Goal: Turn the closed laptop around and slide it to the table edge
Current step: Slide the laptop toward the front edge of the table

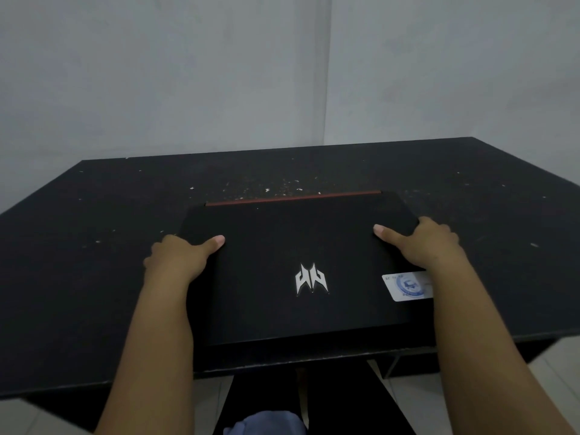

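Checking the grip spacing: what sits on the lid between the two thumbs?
In the head view, only bare black lid of the laptop lies between the left hand and right hand; the silver logo sits nearer the person.

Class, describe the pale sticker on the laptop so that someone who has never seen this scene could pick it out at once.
Start at the black table, then the closed black laptop lying near its front edge, held at each side by the hands. On the lid's right side, just below the right hand, sits the sticker: a pale rectangle with a round blue emblem, unlike the silver angular logo at the lid's centre.
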